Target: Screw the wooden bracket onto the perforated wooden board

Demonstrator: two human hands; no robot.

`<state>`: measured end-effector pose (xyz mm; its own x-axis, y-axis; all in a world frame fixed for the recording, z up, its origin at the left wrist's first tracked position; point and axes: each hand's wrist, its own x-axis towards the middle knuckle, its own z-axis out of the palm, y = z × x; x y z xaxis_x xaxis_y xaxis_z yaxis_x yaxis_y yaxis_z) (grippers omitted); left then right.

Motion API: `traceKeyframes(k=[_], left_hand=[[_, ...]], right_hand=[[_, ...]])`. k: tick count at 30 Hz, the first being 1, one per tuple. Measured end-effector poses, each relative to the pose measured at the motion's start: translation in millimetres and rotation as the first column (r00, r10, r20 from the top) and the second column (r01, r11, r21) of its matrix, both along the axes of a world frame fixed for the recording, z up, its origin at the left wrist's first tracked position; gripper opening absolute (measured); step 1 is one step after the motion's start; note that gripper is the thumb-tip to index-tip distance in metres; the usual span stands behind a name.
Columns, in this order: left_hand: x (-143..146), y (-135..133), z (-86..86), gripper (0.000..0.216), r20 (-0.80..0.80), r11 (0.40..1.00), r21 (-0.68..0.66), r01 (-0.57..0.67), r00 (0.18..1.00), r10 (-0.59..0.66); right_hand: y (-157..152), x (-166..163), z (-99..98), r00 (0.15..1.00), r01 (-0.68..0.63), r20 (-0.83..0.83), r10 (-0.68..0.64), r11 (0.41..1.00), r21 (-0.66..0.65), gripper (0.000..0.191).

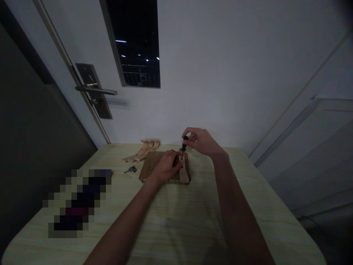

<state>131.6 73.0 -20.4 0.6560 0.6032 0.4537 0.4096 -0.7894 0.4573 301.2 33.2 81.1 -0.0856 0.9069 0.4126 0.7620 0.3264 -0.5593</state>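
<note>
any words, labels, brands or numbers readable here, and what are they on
None can be read.
The wooden board under the left hand: no legible marks.
The screwdriver in the right hand: handle too small and dark to show any brand.
The door handle plate: no visible lettering.
The pixelated patch on the table: blurred out, unreadable.

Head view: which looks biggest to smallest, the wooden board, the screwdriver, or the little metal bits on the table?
1. Wooden board
2. Screwdriver
3. Metal bits, though close to the screwdriver, partly hidden by the right hand.
</note>
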Motion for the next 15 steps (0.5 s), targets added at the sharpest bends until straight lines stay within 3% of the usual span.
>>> traceKeyframes(k=[9, 15], left_hand=[[0.6, -1.7, 2.6, 0.020, 0.001, 1.000, -0.023, 0.007, 1.000, -0.007], [0.4, -0.3, 0.6, 0.021, -0.001, 1.000, -0.021, -0.005, 1.000, 0.005]], right_hand=[[3.4, 2.2, -3.3, 0.998, -0.049, -0.027, 0.048, 0.999, -0.008, 0.012], [8.5, 0.4, -9.1, 1.000, 0.023, -0.021, -0.023, 1.000, 0.021, 0.023]])
